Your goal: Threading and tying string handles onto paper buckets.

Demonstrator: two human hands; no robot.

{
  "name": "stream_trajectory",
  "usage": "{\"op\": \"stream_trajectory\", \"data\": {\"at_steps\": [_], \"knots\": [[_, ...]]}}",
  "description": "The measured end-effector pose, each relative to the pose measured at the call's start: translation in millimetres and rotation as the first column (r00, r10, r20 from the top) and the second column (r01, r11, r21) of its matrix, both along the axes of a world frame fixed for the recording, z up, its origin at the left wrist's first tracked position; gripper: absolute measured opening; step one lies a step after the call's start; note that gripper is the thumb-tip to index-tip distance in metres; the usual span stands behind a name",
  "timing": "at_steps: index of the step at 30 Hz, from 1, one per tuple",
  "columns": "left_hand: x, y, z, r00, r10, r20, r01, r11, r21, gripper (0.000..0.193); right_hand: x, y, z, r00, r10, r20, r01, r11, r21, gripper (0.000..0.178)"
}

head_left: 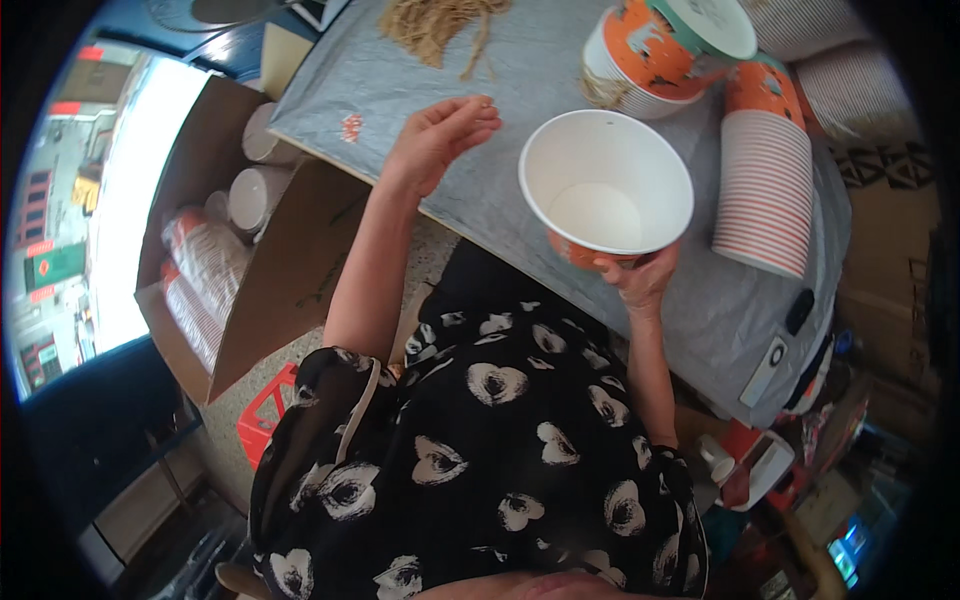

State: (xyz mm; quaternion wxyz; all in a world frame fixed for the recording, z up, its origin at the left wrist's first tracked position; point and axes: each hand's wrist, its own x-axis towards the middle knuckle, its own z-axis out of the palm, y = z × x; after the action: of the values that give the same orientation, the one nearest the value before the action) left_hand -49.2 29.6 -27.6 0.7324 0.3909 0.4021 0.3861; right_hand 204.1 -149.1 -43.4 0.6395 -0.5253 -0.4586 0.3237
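Observation:
A large white-lined paper bucket (608, 185) with an orange printed outside tilts its wide mouth toward me above the table. My right hand (642, 280) grips its lower right side, thumb and fingers against the orange wall. The inside shows bare white down to the round bottom. To the left of the bucket, apart from it, my left hand (440, 140) is raised over the table with its fingers drawn together in a pinch. Whatever may be between those fingertips is too small to make out.
A grey sheet covers the table (480, 190). Tan fibre strands (430, 28) lie at its far edge. Nested orange-and-white buckets (765, 190) and an upright bucket stack (640, 65) stand right. Left of the table is an open carton (285, 230) with wrapped cups; below it, a red stool (268, 412).

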Motion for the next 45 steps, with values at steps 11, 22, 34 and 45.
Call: {"op": "stream_trajectory", "data": {"at_steps": [11,22,34,45], "knots": [[-178.6,48.7,-11.3,0.594,0.429,-0.681,-0.068,0.869,0.489,0.022,19.6,35.1,-48.1,0.996,0.04,0.082,-0.037,0.999,-0.036,0.097],[-176.1,51.3,-13.7,0.156,0.45,-0.879,0.214,0.854,0.475,0.024,19.2,17.8,-56.3,0.989,0.034,0.142,-0.01,0.986,-0.169,0.084],[-34.9,46.9,-7.3,0.677,0.446,-0.585,0.19,0.662,0.725,0.012,22.3,11.4,-67.6,0.982,0.025,0.188,0.009,0.985,-0.174,0.09],[16.4,127.3,-35.4,0.559,0.496,-0.665,0.081,0.765,0.639,0.02,23.7,13.5,-65.7,0.994,-0.004,0.108,0.022,0.985,-0.169,0.092]]}}
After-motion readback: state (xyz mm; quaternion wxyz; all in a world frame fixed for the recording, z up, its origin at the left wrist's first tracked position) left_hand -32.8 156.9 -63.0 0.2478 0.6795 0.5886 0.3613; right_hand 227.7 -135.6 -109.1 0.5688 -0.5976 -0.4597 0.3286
